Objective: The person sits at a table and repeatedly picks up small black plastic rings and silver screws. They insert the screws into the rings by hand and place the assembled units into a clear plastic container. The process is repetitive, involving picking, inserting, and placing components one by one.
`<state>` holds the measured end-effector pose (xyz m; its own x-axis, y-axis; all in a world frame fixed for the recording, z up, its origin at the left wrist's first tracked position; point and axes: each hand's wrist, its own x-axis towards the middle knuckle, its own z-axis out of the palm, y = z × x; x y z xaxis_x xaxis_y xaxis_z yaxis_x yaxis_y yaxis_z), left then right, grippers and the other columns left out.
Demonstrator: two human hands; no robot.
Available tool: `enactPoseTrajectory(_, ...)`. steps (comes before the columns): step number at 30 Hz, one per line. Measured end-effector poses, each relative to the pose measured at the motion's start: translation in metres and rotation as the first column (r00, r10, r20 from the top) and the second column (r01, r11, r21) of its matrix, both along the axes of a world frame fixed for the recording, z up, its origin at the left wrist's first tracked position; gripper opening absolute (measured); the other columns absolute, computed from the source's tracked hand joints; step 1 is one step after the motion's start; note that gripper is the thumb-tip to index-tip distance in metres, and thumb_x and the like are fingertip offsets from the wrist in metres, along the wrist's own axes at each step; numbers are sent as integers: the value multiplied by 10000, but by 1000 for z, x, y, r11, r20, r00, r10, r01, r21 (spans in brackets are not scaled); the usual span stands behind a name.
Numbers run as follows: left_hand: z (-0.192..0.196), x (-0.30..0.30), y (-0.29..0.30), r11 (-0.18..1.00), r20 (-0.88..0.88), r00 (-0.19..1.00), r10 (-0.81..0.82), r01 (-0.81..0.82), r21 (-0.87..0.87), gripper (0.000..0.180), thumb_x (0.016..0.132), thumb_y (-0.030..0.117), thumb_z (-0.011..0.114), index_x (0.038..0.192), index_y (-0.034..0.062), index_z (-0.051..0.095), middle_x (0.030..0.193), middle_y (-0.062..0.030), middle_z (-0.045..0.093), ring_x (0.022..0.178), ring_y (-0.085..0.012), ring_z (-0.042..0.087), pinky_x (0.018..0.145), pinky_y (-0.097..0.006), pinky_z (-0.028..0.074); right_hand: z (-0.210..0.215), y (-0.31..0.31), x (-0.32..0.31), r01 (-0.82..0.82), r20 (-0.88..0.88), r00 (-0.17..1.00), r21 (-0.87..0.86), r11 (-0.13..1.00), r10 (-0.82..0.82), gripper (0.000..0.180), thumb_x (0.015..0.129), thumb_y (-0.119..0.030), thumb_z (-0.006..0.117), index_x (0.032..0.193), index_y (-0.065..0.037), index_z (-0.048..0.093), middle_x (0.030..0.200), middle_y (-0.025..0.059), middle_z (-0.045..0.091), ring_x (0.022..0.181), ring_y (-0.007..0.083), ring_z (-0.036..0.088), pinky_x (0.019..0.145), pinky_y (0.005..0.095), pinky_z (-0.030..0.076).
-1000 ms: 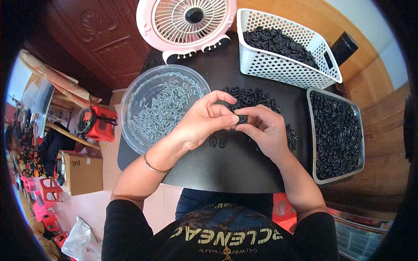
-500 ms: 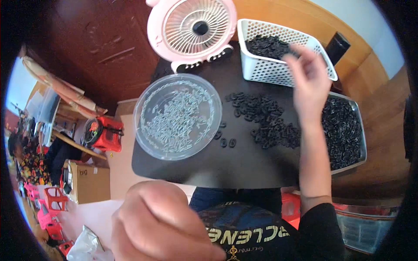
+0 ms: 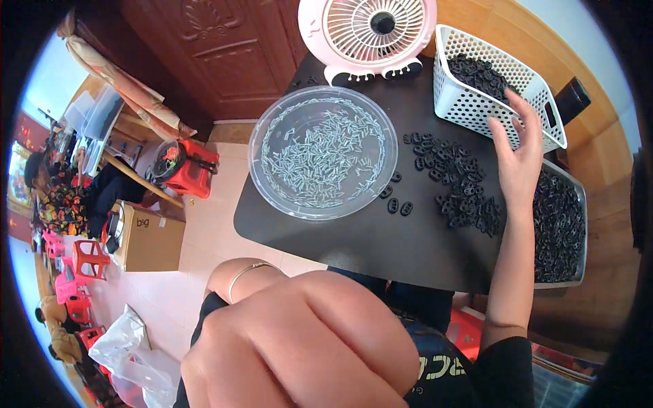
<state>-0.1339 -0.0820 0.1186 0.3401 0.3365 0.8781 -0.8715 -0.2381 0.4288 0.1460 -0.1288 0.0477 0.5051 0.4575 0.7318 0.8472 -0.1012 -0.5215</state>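
Black oval pieces [image 3: 457, 178] lie just left of the right hand [image 3: 522, 139].

I make out a dark reddish-brown carved wooden door [image 3: 235, 61] behind the black round-cornered table [image 3: 326, 248], and orange-brown wooden panelling [image 3: 493, 19] rising to a plain white wall [image 3: 554, 44] on the right. Off to my left a peach-coloured bunched curtain [image 3: 132, 85] hangs above a pale pink tiled floor [image 3: 211, 204] — past it I see red plastic stools [image 3: 92, 260] bent by the lens, and bluish-white daylight-like glare [image 3: 47, 75] along the rim
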Motion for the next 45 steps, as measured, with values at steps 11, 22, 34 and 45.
enactPoseTrajectory(11,-9,53,64,835,-386,808,445,-217,506,136,629,17,621,766,18,626,710,-82,592,632,-191,559,589,-279,440,-37,-22,-14,-143,-98,987,-126,982,131,295,704,-7,639,993,-31,586,1016,114,560,958,230,547,842,308,418)
enactPoseTrajectory(22,-108,90,151,411,-380,348,857,-16,911,73,652,30,616,724,33,610,731,-105,573,744,-288,566,669,-375,454,-57,-22,-15,-248,-206,952,-82,965,227,258,702,28,638,949,-37,600,929,76,555,768,148,576,696,260,471)
enactPoseTrajectory(34,-112,98,150,357,-348,333,877,34,933,68,641,29,593,708,40,602,706,-100,547,731,-287,560,655,-386,449,-57,-23,-13,-267,-262,935,-72,961,240,237,710,37,629,937,-28,603,935,81,550,718,132,587,667,252,483)
enactPoseTrajectory(45,-113,100,148,248,-256,312,915,64,967,85,623,64,613,697,45,577,697,-91,528,717,-278,566,624,-392,455,-56,-22,-15,-300,-262,926,-66,952,273,217,720,51,613,925,-20,603,935,90,541,697,130,593,647,244,494)
